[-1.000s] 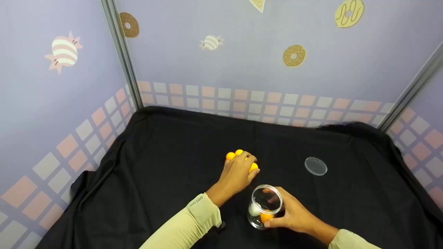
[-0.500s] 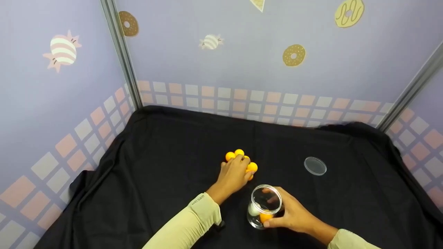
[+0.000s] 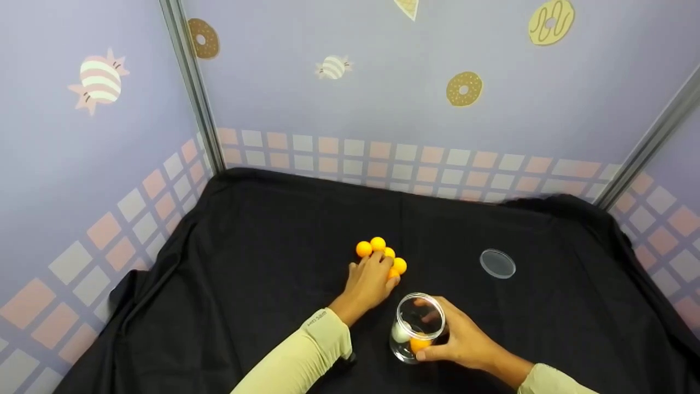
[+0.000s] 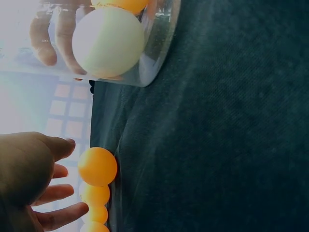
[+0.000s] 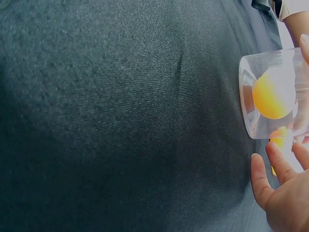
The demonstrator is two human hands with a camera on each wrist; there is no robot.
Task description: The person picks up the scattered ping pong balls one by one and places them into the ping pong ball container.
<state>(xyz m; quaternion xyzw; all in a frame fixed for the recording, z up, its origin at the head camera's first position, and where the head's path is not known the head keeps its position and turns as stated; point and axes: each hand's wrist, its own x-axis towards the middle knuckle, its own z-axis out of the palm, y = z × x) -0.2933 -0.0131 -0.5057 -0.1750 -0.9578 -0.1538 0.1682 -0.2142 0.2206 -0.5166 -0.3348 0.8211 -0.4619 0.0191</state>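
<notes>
My left hand (image 3: 370,280) reaches over a cluster of several orange ping-pong balls (image 3: 400,266) on the black cloth. In the left wrist view its fingers (image 4: 55,193) are loosely bent beside a row of these balls, with nothing gripped. My right hand (image 3: 465,336) holds a clear, lidless jar (image 3: 418,301) upright from its right side, thumb in front and fingers behind. Inside the jar, at the bottom, lie a white ball (image 4: 108,42) and an orange ball (image 5: 273,95).
A round clear lid (image 3: 497,264) lies flat on the black cloth (image 3: 273,230), to the right of the balls. Patterned lilac wall panels (image 3: 383,82) enclose the cloth-covered surface at the back and sides.
My left hand has shifted slightly left and back toward me, leaving more of the orange balls uncovered. The right hand and the jar have stayed in place.
</notes>
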